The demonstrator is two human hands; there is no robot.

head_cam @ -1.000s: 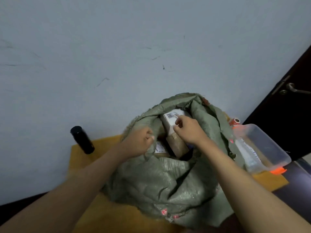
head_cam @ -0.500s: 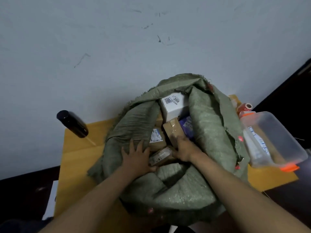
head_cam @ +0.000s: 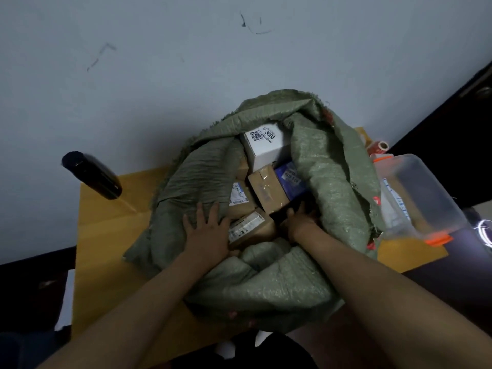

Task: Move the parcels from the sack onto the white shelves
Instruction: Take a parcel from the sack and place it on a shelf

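Observation:
A green woven sack [head_cam: 338,187] stands open on a yellow table [head_cam: 106,243]. Inside lie several parcels: a white box [head_cam: 267,153] marked 3008 at the back, a taped brown box [head_cam: 267,189] in the middle, a blue packet [head_cam: 291,179] to its right, and a small brown box [head_cam: 250,229] with a label at the front. My left hand [head_cam: 207,233] lies flat with spread fingers on the sack's left fold, beside the small brown box. My right hand [head_cam: 299,222] reaches into the sack below the taped brown box; its fingertips are hidden in the dark gap.
A black cylindrical bottle [head_cam: 91,175] stands on the table's back left corner against the grey wall. A clear plastic bin [head_cam: 423,198] with orange clips sits right of the sack, a tape roll [head_cam: 379,147] behind it. A dark door is at far right.
Both hands have gone from the sack's upper opening down to its front. The left let go of the rim and lies flat; the right left the white box and reached deeper.

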